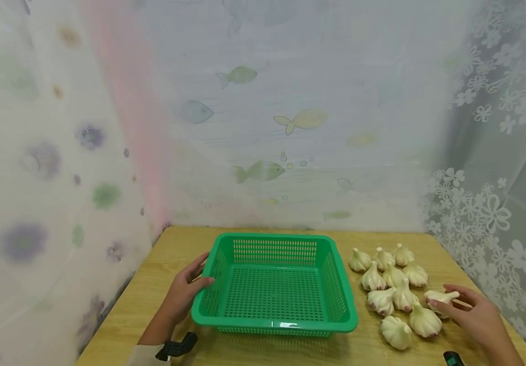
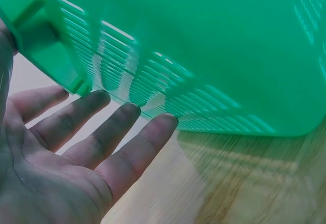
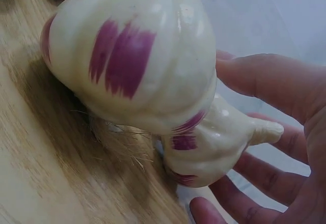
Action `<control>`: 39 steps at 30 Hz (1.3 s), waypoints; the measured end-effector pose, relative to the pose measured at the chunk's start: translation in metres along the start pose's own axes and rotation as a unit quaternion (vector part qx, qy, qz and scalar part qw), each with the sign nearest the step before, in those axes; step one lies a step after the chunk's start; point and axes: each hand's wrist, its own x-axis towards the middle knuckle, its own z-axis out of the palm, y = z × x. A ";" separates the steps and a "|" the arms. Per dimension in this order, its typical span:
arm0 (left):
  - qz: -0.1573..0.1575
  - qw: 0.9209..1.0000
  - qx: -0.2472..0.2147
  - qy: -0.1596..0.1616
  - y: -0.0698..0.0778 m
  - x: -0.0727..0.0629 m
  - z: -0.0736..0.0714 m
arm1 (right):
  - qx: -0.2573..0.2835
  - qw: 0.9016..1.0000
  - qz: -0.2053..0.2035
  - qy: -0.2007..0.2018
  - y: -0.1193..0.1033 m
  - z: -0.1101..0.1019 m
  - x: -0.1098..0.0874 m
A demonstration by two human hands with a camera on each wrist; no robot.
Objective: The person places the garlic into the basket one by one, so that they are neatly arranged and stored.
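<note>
A green plastic basket (image 1: 274, 324) with slotted walls stands on the table, and nothing lies inside it. My left hand (image 1: 185, 290) holds its left side, thumb over the rim. In the left wrist view, the fingertips (image 2: 162, 124) rest against the slotted outer wall. At the right, my right hand (image 1: 475, 315) has thumb and fingers around a garlic bulb (image 1: 438, 297), at the edge of a group of bulbs. The right wrist view shows this garlic bulb (image 3: 209, 147) partly behind a nearer purple-streaked bulb (image 3: 153, 56), which hides the thumb's tip.
Several other garlic bulbs (image 1: 395, 277) sit close together right of the basket on the wooden table (image 1: 153, 284). Patterned curtains (image 1: 290, 152) hang behind the table and along both sides. A dark wrist device (image 1: 178, 348) is strapped on the left wrist.
</note>
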 end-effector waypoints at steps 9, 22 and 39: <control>-0.004 1.000 0.006 0.002 0.002 -0.001 0.001 | -0.037 0.999 0.005 0.008 0.007 0.002 0.006; -0.001 1.000 0.026 0.009 0.004 -0.001 0.005 | -0.036 0.998 0.037 0.041 0.005 0.001 0.000; 0.002 0.997 0.078 0.017 0.011 0.008 0.001 | -0.030 0.994 0.047 0.094 -0.004 -0.003 -0.004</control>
